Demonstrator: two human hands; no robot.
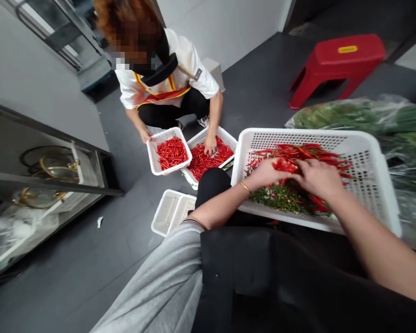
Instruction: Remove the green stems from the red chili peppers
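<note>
Gripping red chillies [284, 165], long axis unclear: braceleted left hand [266, 174]; right hand [317, 177] against them, grip unclear. Loose chillies [307, 150]: mostly lengthwise, white basket [377, 185]. Grey floor [125, 231]; red stool [346, 58].

Chilies [308, 150]: in the large basket [386, 185]
Stems [277, 199]: in the large basket, near side
Two chili baskets [151, 157]: left of the large basket
Floor basket [168, 208]: on the floor [125, 226], left of the large basket
Stool [346, 53]: behind the large basket
Bagged vegetables [346, 115]: behind and right of the large basket
Shelf [72, 186]: far left of the large basket
</note>
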